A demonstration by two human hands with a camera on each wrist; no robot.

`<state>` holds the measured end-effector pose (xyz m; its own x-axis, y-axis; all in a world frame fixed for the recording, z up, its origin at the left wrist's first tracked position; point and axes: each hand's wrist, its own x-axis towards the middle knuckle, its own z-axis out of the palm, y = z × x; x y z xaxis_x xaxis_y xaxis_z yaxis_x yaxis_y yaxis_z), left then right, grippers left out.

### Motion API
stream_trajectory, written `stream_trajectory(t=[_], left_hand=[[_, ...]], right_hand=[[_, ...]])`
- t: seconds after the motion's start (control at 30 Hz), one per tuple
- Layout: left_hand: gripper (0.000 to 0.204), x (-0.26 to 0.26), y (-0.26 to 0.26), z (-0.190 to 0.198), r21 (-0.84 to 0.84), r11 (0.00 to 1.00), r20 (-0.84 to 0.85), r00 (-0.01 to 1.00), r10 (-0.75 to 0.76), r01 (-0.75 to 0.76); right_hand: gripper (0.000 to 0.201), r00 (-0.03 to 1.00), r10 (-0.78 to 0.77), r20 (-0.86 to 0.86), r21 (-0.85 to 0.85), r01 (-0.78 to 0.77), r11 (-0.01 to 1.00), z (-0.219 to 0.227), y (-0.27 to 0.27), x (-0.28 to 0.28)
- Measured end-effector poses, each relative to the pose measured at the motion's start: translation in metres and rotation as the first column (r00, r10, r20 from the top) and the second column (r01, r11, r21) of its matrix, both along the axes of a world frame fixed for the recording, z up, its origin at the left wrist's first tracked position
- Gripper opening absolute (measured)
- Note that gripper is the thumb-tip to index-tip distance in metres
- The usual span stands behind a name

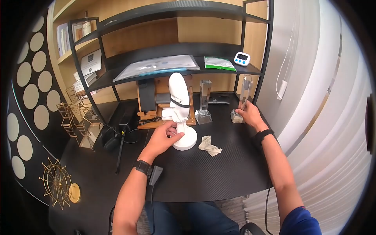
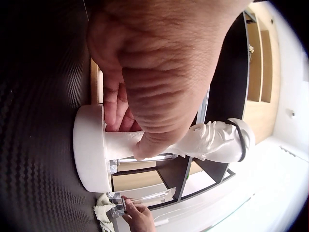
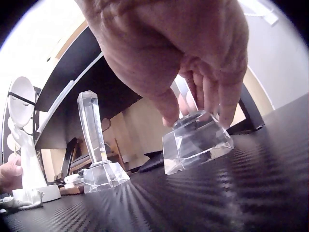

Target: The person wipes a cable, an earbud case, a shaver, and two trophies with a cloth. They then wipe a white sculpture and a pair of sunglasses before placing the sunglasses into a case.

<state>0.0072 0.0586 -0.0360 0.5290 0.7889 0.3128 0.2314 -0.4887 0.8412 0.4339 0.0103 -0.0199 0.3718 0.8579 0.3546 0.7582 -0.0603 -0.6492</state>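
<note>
My left hand (image 1: pixel 159 140) grips the narrow stem of a white statue (image 1: pixel 179 87) with a dark band across it. The statue stands upright on its round white base (image 1: pixel 185 140) on the black desk; in the left wrist view my thumb and fingers wrap around its stem (image 2: pixel 120 145). At the right, my right hand (image 1: pixel 251 116) holds a clear crystal trophy (image 1: pixel 246 87) low on its column. Its faceted base (image 3: pixel 198 147) sits at the desk surface in the right wrist view. A second crystal trophy (image 1: pixel 204 98) stands upright between the two hands.
A crumpled tissue (image 1: pixel 210 146) lies in front of the second trophy. Behind are a wooden organizer (image 1: pixel 147 124) and a black shelf (image 1: pixel 188 80) bearing a plastic-wrapped flat item, a green packet and a white timer (image 1: pixel 242 59). A gold Ferris wheel ornament (image 1: pixel 57 182) stands left.
</note>
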Motion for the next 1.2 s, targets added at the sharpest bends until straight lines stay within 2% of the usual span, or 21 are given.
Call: stream_trajectory(t=[0.1,0.17,0.27,0.33,0.4,0.47,0.53,0.8,1.13,1.2], left_hand=[[0.046,0.000,-0.002,0.002,-0.006,1.000,-0.015,1.000,0.006,-0.006],[0.047,-0.001,0.003,-0.004,-0.028,1.000,-0.001,1.000,-0.007,0.007],[0.048,0.001,0.006,-0.006,-0.052,0.998,0.033,0.999,-0.032,0.034],[0.042,-0.001,0.006,-0.005,-0.061,0.998,0.001,1.000,-0.013,0.013],[0.041,0.000,0.002,-0.002,-0.053,0.999,-0.017,1.000,-0.016,0.015],[0.045,0.001,0.002,-0.003,-0.081,0.997,0.026,1.000,0.005,-0.003],[0.044,0.000,0.003,-0.004,-0.069,0.998,0.011,1.000,0.005,-0.004],[0.042,0.000,0.002,-0.004,-0.065,0.998,0.008,1.000,0.012,-0.012],[0.040,0.000,0.004,-0.006,-0.067,0.998,0.003,1.000,0.009,-0.009],[0.040,0.000,0.003,-0.005,-0.073,0.997,0.006,1.000,0.011,-0.010]], right_hand=[[0.034,1.000,0.027,0.004,0.035,-0.027,0.999,-0.006,-0.001,0.000],[0.033,0.997,0.071,0.032,0.137,-0.075,0.988,-0.015,0.000,0.004],[0.032,0.995,0.092,0.032,0.095,-0.094,0.991,-0.008,-0.006,-0.004],[0.032,0.991,0.133,0.027,0.101,-0.135,0.986,-0.008,-0.007,-0.010],[0.033,0.985,0.163,0.056,0.031,-0.165,0.986,-0.002,-0.008,-0.024],[0.031,0.971,0.239,0.018,0.033,-0.239,0.970,0.000,-0.004,-0.036],[0.029,0.953,0.294,0.065,0.110,-0.300,0.948,-0.006,0.001,-0.046],[0.026,0.974,0.214,0.080,0.134,-0.223,0.966,-0.008,0.006,-0.058],[0.027,0.972,0.225,0.069,0.170,-0.234,0.957,-0.011,0.016,-0.058],[0.029,0.971,0.191,0.147,0.170,-0.215,0.962,-0.013,0.017,-0.059]])
